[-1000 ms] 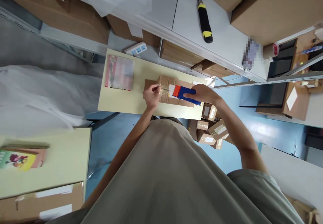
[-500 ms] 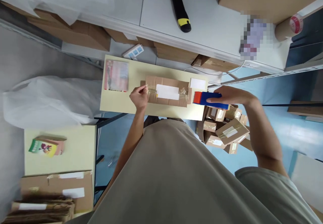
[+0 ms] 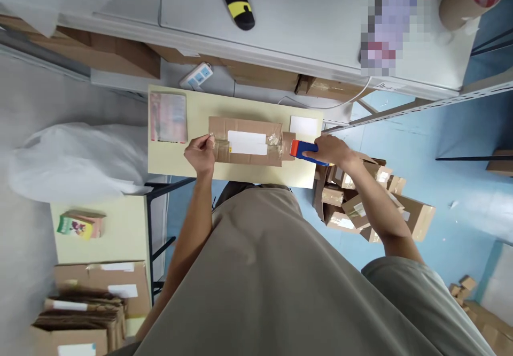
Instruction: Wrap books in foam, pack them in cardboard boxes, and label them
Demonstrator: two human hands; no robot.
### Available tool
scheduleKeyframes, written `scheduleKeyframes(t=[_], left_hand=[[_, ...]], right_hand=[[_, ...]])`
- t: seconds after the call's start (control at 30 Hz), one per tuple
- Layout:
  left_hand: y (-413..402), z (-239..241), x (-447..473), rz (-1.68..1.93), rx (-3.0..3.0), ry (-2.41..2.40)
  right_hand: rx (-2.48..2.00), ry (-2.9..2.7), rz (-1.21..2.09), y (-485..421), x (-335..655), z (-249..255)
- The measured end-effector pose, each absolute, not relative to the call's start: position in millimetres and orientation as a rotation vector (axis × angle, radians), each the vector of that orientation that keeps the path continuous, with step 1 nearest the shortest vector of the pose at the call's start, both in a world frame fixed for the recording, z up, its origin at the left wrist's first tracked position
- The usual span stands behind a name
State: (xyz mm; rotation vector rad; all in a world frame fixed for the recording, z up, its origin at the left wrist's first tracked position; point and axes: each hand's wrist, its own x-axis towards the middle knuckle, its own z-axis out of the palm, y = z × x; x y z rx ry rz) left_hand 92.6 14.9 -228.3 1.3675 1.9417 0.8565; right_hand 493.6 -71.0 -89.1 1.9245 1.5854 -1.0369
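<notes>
While the cardboard box (image 3: 246,142) lies midway along the yellow table (image 3: 200,102), long axis left to right, the blue tape dispenser (image 3: 308,151) points its orange end left, just beside the box's right end. Right hand (image 3: 332,150): wrapped around dispenser. Left hand (image 3: 200,154): fingers curled closed at box's left end; anything pinched, I cannot tell. Bare strips: near and far edges.

hands: 2, left hand (image 3: 199,154) at 9 o'clock, right hand (image 3: 332,149) at 3 | tape dispenser (image 3: 308,151): 1, 3 | taped carton (image 3: 248,159): 1, centre | tables (image 3: 248,173): 2, centre and 8 | white card (image 3: 303,125): 1, 2 | power strip (image 3: 196,76): 1, 11 | knife (image 3: 236,0): 1, 12 | tape roll (image 3: 460,8): 1, 2 | heaped boxes (image 3: 332,195): several, exact count unclear, 4
</notes>
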Motion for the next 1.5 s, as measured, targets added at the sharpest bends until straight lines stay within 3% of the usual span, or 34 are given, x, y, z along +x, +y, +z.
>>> scheduleKeyframes(t=[0.53,0.83,1.03,1.23,1.5], left_hand=[[12,-225,96,0.878,1.333,1.931],[15,-201,75,0.771,1.674,1.818],[42,-139,131,0.961,1.910,1.478],[72,-51,227,1.075,2.054,0.913],[97,3,275,1.182,2.129,0.644]], right_hand=[[2.112,1.562,-0.831,-90,428,-145],[2.514,1.230,-0.943,-124,425,-99],[2.777,1.424,-0.858,-107,422,-33],[2.863,1.757,-0.460,-41,421,25],[2.661,2.117,0.066,58,429,27]])
